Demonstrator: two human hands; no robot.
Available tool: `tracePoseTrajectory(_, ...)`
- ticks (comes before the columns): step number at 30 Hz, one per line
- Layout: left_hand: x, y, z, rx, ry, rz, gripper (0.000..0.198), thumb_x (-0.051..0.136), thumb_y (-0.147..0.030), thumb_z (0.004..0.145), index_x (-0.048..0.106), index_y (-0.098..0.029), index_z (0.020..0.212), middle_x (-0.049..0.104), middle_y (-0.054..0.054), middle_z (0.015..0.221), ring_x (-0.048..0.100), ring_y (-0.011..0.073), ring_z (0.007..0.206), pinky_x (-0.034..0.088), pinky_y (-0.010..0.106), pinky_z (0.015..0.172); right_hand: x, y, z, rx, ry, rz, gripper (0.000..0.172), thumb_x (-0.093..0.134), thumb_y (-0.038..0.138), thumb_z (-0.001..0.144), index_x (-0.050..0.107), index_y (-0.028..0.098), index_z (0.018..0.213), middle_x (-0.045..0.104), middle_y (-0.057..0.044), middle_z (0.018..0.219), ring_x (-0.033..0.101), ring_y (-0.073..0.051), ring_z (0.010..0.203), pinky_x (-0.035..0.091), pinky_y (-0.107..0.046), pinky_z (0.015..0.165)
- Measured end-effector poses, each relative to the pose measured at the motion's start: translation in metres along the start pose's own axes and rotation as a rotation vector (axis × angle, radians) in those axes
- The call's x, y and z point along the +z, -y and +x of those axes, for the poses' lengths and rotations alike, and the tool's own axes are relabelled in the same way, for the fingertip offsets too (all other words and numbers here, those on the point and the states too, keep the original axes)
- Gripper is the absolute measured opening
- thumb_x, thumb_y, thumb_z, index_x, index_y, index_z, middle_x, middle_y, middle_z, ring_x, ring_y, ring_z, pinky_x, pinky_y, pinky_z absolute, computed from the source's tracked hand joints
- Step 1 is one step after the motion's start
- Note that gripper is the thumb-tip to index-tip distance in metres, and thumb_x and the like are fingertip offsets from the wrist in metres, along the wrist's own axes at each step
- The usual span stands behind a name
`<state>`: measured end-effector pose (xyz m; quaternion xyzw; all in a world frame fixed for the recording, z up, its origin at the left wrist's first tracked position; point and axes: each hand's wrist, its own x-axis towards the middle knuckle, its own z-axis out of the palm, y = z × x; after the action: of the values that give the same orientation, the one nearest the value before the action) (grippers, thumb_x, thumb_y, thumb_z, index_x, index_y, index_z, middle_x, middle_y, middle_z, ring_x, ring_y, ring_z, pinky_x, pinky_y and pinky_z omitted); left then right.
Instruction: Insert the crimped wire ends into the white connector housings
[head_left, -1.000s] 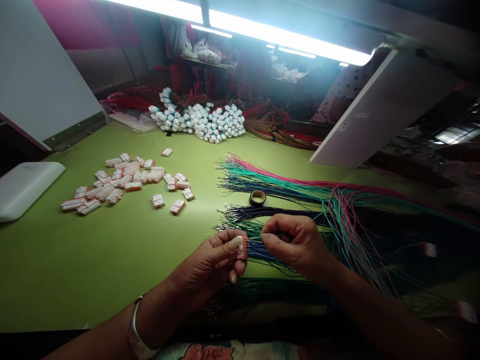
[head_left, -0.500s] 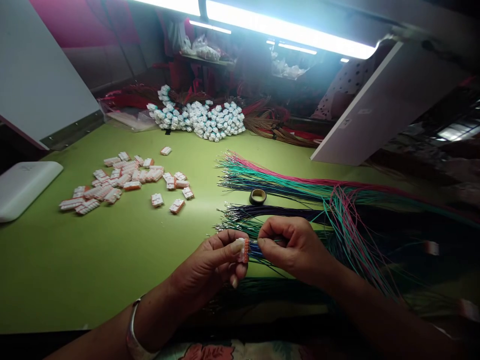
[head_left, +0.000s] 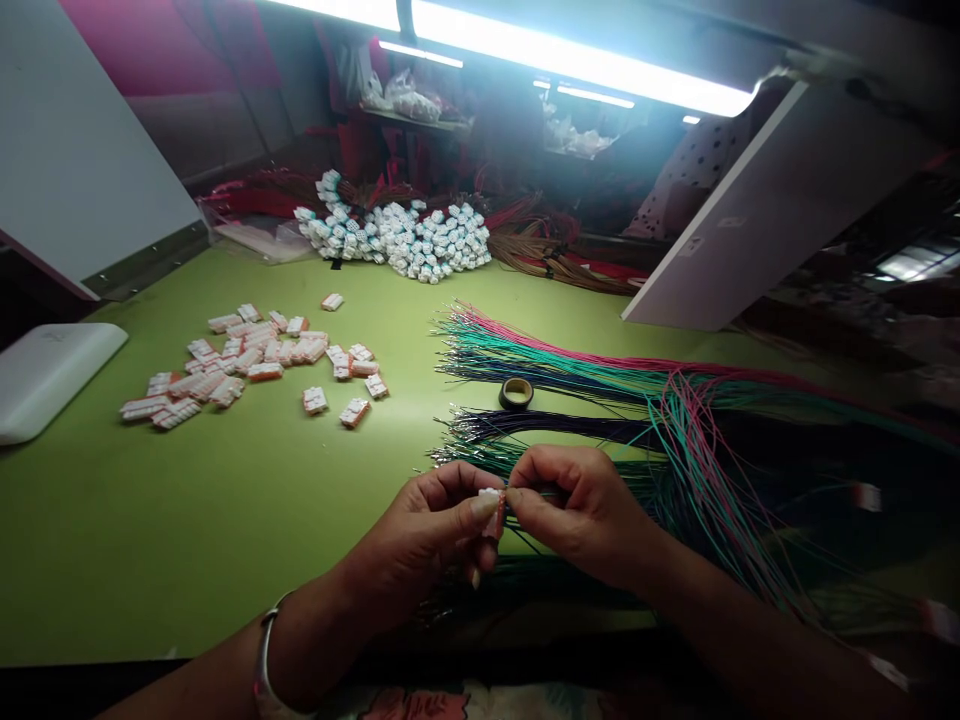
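Between thumb and fingers, my left hand [head_left: 439,520] grips a white and orange connector housing [head_left: 493,512], its orange side turned to the right. My right hand [head_left: 581,505] pinches a wire right at that orange side, fingertips close against the housing. The wire's end is hidden by the fingers, so how far it sits in the housing cannot be made out. Behind and below both hands lie bundles of dark and green wires [head_left: 487,452] with metal terminals at their left ends. A roll of black tape [head_left: 516,393] rests just beyond my right hand.
Many loose connector housings [head_left: 255,355] are scattered on the green table [head_left: 247,530] at left. White connectors [head_left: 427,240] are heaped at the back. Pink and teal wires [head_left: 570,350] run rightward. A white panel [head_left: 712,220] stands at right; a white case [head_left: 56,375] lies far left.
My right hand has moved slightly left, bringing its pinched fingertips up to the housing. The left hand has tilted the housing a little and shifted it slightly right and down.
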<state>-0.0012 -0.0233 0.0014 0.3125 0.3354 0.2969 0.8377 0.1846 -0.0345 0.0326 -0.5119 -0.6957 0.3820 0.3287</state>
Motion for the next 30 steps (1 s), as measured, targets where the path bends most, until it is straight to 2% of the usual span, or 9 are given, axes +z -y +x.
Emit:
tracePoseTrajectory(7,0.000,-0.001,0.001,-0.003,-0.014,-0.011,0.013,0.071,-0.027,0.083,0.066,-0.017,0.090,0.061,-0.002,0.067,0.059,0.0077,0.051,0.048,0.015,0.043,0.003,-0.003,-0.003,-0.066,-0.019,-0.012,0.015,0.054,0.013,0.083,0.053,0.016,0.068,0.046,0.006,0.059,0.038,-0.007,0.053,0.030,-0.020,0.048)
tracePoseTrajectory(12,-0.001,0.002,0.000,0.016,-0.021,0.041,0.015,0.072,-0.029,0.082,0.065,-0.017,0.088,0.062,-0.002,0.066,0.058,0.0078,0.049,0.046,0.015,0.041,0.008,-0.006,-0.004,-0.112,-0.019,-0.015,0.015,0.054,0.011,0.083,0.052,0.016,0.068,0.049,0.005,0.061,0.040,-0.007,0.054,0.031,-0.020,0.049)
tracePoseTrajectory(15,-0.001,0.003,0.000,0.026,-0.024,0.041,0.016,0.073,-0.029,0.081,0.065,-0.016,0.087,0.063,-0.001,0.066,0.058,0.0085,0.049,0.046,0.016,0.041,0.009,-0.009,-0.003,-0.089,-0.023,0.005,0.015,0.055,0.012,0.083,0.053,0.016,0.069,0.049,0.005,0.061,0.040,-0.007,0.054,0.031,-0.020,0.049)
tracePoseTrajectory(22,-0.001,-0.003,0.002,0.010,-0.070,-0.109,0.017,0.074,-0.026,0.081,0.066,-0.015,0.092,0.059,-0.002,0.065,0.057,0.0076,0.052,0.046,0.016,0.045,0.007,-0.003,0.003,-0.031,-0.041,0.067,0.013,0.055,0.016,0.085,0.054,0.017,0.072,0.047,0.005,0.062,0.039,-0.008,0.056,0.032,-0.021,0.051)
tracePoseTrajectory(25,-0.001,-0.005,0.003,0.027,-0.087,-0.139,0.018,0.075,-0.025,0.080,0.066,-0.016,0.091,0.059,-0.001,0.066,0.056,0.0080,0.054,0.045,0.016,0.045,-0.004,-0.002,0.013,-0.052,-0.012,0.068,0.010,0.059,0.021,0.085,0.058,0.016,0.076,0.050,0.004,0.064,0.042,-0.009,0.058,0.035,-0.021,0.054)
tracePoseTrajectory(27,-0.001,-0.005,0.004,0.039,-0.102,-0.148,0.019,0.076,-0.025,0.079,0.066,-0.016,0.092,0.060,-0.001,0.067,0.055,0.0081,0.054,0.044,0.016,0.045,-0.019,-0.009,0.025,-0.051,-0.019,0.012,0.013,0.063,0.029,0.085,0.063,0.016,0.085,0.057,0.002,0.071,0.049,-0.010,0.063,0.040,-0.021,0.058)
tracePoseTrajectory(29,-0.001,-0.006,0.004,0.036,-0.118,-0.147,0.021,0.077,-0.025,0.078,0.065,-0.015,0.093,0.059,-0.001,0.068,0.055,0.0081,0.054,0.043,0.016,0.044,-0.040,-0.025,0.042,-0.011,-0.105,-0.170,0.021,0.061,0.036,0.087,0.066,0.016,0.093,0.065,0.000,0.079,0.055,-0.012,0.066,0.043,-0.022,0.059)
tracePoseTrajectory(30,-0.001,-0.006,0.004,0.033,-0.124,-0.149,0.021,0.077,-0.025,0.078,0.065,-0.015,0.093,0.059,-0.001,0.067,0.055,0.0081,0.054,0.043,0.016,0.044,-0.052,-0.035,0.052,0.034,-0.168,-0.345,0.022,0.059,0.037,0.088,0.067,0.017,0.094,0.067,0.000,0.080,0.058,-0.012,0.067,0.044,-0.022,0.060)
